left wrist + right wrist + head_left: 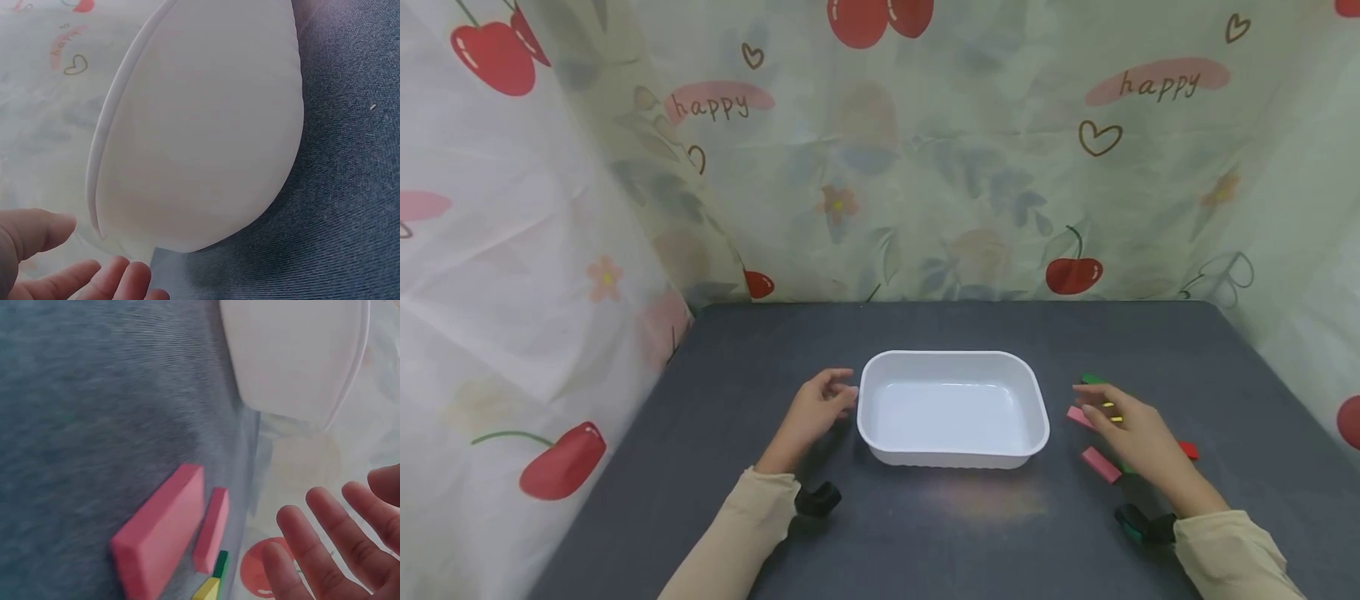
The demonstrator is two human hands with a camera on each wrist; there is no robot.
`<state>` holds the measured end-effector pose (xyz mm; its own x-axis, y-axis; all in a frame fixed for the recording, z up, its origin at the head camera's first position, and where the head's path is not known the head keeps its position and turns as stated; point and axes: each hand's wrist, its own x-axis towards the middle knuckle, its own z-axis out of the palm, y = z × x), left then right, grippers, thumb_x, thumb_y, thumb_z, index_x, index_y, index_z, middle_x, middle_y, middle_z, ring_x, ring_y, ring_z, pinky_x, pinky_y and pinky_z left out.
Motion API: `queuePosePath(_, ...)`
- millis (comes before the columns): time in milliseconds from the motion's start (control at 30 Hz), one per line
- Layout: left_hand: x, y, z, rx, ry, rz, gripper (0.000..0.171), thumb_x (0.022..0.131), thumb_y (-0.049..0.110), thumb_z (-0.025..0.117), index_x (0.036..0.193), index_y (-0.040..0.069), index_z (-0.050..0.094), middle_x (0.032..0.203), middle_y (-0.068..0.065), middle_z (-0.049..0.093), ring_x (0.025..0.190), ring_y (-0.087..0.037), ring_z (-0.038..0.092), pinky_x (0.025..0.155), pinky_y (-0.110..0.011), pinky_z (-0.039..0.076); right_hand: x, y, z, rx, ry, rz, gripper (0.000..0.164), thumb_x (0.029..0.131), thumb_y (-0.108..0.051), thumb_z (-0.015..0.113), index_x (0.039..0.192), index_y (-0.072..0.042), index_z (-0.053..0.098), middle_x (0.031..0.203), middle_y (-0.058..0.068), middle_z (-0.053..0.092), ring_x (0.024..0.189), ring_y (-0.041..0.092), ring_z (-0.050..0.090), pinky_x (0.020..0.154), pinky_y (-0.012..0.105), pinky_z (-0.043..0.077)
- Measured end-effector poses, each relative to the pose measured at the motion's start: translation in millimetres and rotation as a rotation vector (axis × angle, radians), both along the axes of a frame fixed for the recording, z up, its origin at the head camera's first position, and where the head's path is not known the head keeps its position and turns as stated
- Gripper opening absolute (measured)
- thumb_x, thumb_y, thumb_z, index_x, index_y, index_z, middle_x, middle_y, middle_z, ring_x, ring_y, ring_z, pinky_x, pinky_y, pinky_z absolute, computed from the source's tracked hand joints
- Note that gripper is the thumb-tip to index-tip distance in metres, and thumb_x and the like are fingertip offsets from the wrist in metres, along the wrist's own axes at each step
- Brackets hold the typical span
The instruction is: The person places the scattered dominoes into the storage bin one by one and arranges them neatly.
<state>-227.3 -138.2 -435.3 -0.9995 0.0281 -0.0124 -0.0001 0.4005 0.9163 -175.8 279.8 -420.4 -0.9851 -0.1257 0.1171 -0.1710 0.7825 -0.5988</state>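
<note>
A white rectangular basin with rounded corners sits in the middle of the dark table, nothing visible inside it. Beside its left end is my left hand, fingers relaxed and holding nothing; whether the fingertips touch the rim I cannot tell. My right hand hovers over several coloured blocks to the right of the basin, its fingers loosely extended and apart from them in the right wrist view. Among them are a pink block, another pink block, a yellow block, a green block and a red block, partly hidden by the hand.
A dark cloth-covered table carries everything. Behind it and along both sides hangs a pale curtain printed with cherries, hearts and words. A black strap device is on the left wrist, and a similar one on the right.
</note>
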Motion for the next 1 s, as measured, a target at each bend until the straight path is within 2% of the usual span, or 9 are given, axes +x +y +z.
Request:
queuePosePath(167, -0.8, 1, -3.2, 0.009, -0.012, -0.003, 0.041, 0.092, 0.011, 0.064, 0.130, 0.001, 0.056, 0.106, -0.017, 0.069, 0.088, -0.023, 0.069, 0.075, -0.037, 0.058, 6.0, 6, -4.3, 0.011, -0.031, 0.017, 0.041, 0.099, -0.029, 0.055, 0.134, -0.007, 0.053, 0.123, 0.020, 0.062, 0.107, 0.040, 0.062, 0.085, 0.058, 0.051)
queuePosePath(400, -0.6, 3, -3.4, 0.013, -0.039, 0.007, 0.042, 0.092, 0.013, 0.064, 0.131, 0.003, 0.055, 0.106, -0.015, 0.068, 0.088, -0.021, 0.069, 0.078, -0.037, 0.058, 14.9, 11, -8.8, 0.032, -0.054, 0.034, 0.038, 0.095, -0.019, 0.060, 0.130, -0.005, 0.056, 0.116, 0.017, 0.066, 0.101, 0.036, 0.064, 0.079, 0.049, 0.056)
queuePosePath(567, 0.5, 2, -2.5, 0.018, -0.053, 0.010, 0.043, 0.091, 0.015, 0.065, 0.132, 0.004, 0.055, 0.104, -0.014, 0.068, 0.087, -0.020, 0.068, 0.078, -0.037, 0.058, 18.6, 12, -11.3, 0.044, -0.126, 0.008, 0.040, 0.094, -0.022, 0.062, 0.129, -0.003, 0.056, 0.117, 0.019, 0.065, 0.100, 0.034, 0.065, 0.078, 0.047, 0.056)
queuePosePath(800, 0.9, 3, -2.2, 0.041, -0.065, 0.001, 0.043, 0.091, 0.016, 0.066, 0.131, 0.004, 0.056, 0.103, -0.014, 0.067, 0.083, -0.018, 0.067, 0.078, -0.036, 0.058, 24.9, 17, -9.3, 0.047, -0.209, -0.013, 0.049, 0.091, -0.035, 0.066, 0.127, -0.003, 0.057, 0.116, 0.015, 0.065, 0.098, 0.030, 0.063, 0.074, 0.042, 0.056)
queuePosePath(1000, -0.1, 3, -2.9, 0.061, -0.073, -0.008, 0.042, 0.091, 0.014, 0.066, 0.130, 0.004, 0.056, 0.100, -0.015, 0.067, 0.081, -0.017, 0.067, 0.079, -0.037, 0.058, 28.3, 20, -10.3, 0.047, -0.245, -0.021, 0.055, 0.087, -0.039, 0.070, 0.126, -0.004, 0.057, 0.114, 0.014, 0.066, 0.094, 0.025, 0.066, 0.068, 0.034, 0.055)
